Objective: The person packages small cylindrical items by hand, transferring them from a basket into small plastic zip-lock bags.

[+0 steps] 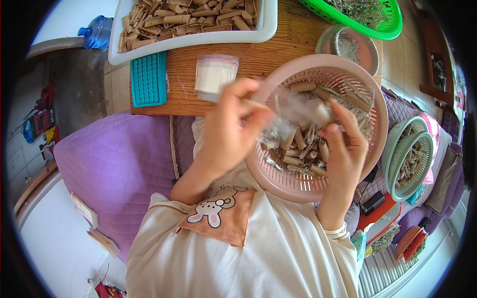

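Note:
Over the pink plastic basket [378, 144], a blurred clear plastic bag [294, 105] spans the space between my hands. A short tan piece [319, 112] shows at its right end. My right hand [348, 149] pinches there, thumb and forefinger closed on the bagged piece. My left hand [232, 128] is at the bag's left side, by the basket rim; motion smears its fingers, so their grip is unclear. Below both hands, the basket holds several tan tube-shaped pieces [293, 153], many in crinkled clear wrapping. The basket rests against my lap at the table edge.
On the wooden table [179, 89] are a white tub [271, 20] of tan pieces, a teal ridged tray [148, 79], a stack of clear bags [216, 74], a pink container [370, 54] and a green basket [395, 22] of dried leaves. Pale green baskets [392, 164] stand at right.

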Demonstrator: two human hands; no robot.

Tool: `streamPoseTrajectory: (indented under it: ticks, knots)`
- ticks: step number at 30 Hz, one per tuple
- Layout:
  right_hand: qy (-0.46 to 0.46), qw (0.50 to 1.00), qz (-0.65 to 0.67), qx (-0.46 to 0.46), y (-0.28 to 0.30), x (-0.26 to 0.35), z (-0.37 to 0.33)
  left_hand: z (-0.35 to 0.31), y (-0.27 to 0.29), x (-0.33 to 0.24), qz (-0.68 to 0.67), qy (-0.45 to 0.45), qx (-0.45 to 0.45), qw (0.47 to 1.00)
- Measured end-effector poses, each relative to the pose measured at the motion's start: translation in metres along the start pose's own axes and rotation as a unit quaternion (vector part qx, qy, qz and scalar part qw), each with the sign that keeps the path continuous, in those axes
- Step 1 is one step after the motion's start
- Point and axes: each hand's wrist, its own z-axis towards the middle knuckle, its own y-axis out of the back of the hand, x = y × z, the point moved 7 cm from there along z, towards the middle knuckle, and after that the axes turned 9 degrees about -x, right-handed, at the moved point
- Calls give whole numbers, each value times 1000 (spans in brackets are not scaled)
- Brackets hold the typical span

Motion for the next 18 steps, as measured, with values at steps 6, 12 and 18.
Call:
streamPoseTrajectory:
  ticks: [6,12,18]
  knots:
    - [-84,993,82,-23,29,-14,8,36,69,50,136,104,-127,977]
    - [-103,992,73,17,17,-25,6,54,90,77,413,-31,-137,900]
    - [-129,987,97,10,16,-29,6,54,101,92,167,69,-158,971]
